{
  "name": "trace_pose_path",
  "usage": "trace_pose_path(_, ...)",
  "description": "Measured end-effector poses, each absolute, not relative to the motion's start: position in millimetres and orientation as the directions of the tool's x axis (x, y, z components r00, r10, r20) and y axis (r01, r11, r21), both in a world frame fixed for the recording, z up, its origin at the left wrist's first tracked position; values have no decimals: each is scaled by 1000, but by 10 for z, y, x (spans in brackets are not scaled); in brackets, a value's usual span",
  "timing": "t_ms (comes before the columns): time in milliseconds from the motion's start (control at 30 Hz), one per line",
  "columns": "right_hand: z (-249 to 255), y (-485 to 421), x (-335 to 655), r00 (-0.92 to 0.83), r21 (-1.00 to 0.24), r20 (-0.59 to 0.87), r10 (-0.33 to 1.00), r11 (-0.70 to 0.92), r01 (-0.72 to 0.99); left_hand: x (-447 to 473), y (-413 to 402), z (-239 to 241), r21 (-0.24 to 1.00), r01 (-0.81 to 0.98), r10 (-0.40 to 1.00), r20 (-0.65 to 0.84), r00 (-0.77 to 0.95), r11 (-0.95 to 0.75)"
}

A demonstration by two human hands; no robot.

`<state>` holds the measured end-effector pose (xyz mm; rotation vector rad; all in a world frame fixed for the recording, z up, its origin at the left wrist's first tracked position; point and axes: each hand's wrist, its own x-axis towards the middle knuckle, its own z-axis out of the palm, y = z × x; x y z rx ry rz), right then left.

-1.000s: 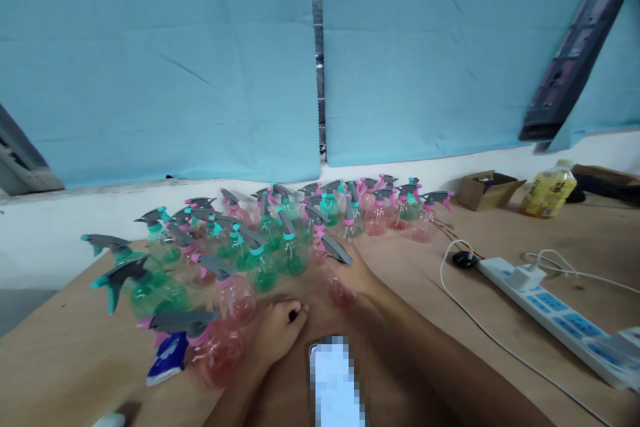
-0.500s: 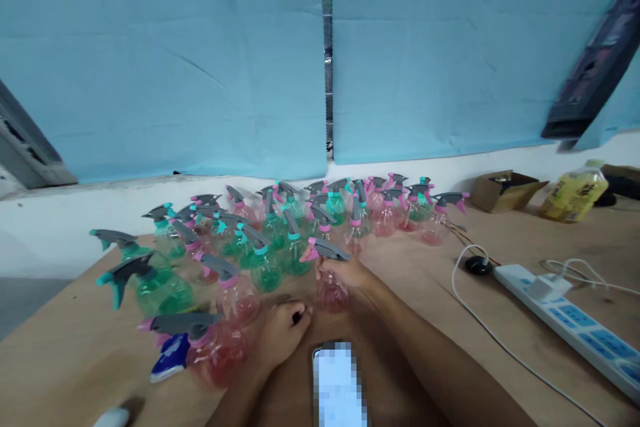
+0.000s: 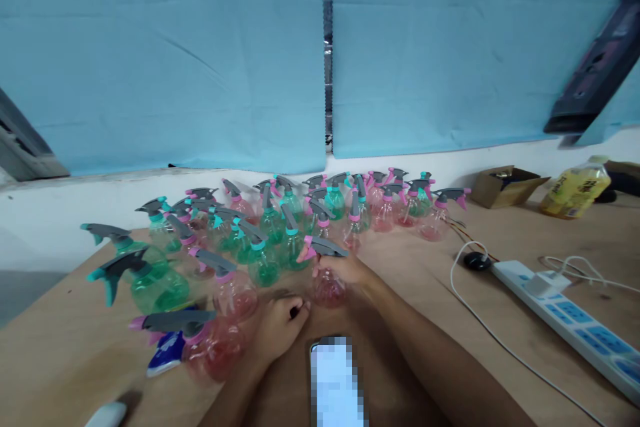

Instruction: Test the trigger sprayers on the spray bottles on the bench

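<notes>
My right hand is wrapped round the neck of a pink spray bottle with a grey and pink trigger head, which stands upright on the table. To its left my left hand rests on the table with curled fingers; a small dark thing shows between thumb and fingers, too small to name. Close by my left wrist stand a pink spray bottle and another pink bottle. A green spray bottle is just beyond my hands. A phone with a lit, blurred-out screen lies in front of me.
Many green and pink spray bottles crowd the back and left of the wooden table. On the right are a power strip with a white cable, a black round object, a cardboard box and a yellow-labelled jug. A blue packet lies at left.
The view has shifted slightly. My right hand stays on the pink spray bottle, and my left hand remains curled on the table in nearly the same place.
</notes>
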<state>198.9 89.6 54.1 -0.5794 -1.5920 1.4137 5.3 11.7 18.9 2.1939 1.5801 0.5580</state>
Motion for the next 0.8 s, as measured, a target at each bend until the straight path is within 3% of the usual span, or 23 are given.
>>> trace_pose_path(800, 565, 881, 1962, -481, -944, 311, 820, 208, -255, 53, 116, 184, 529, 796, 953, 111, 281, -296)
